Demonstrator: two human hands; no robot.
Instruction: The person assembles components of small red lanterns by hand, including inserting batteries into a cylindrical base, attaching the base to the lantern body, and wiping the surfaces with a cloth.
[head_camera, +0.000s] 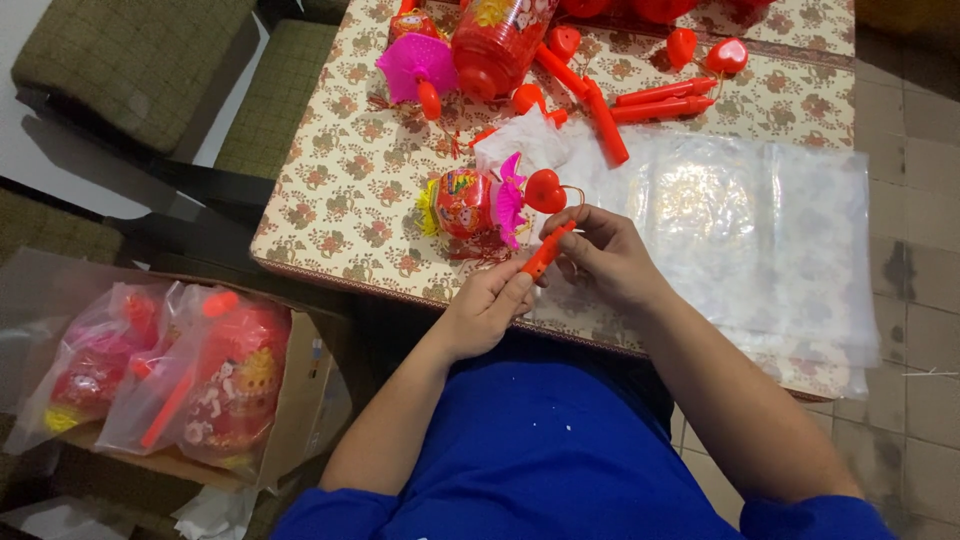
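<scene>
Both hands, left hand (490, 305) and right hand (600, 255), were pinched on a slim orange-red plastic stick (546, 252) over the floral-clothed tabletop's (340, 190) near edge. It appeared light, rigid, smooth; best gripped near both ends.

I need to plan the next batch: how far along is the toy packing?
Done: two bagged toys sit in the box. In hand: the left hand and right hand hold a red stick by a small lantern. Left: loose sticks, hearts and empty bags on the table.
</scene>
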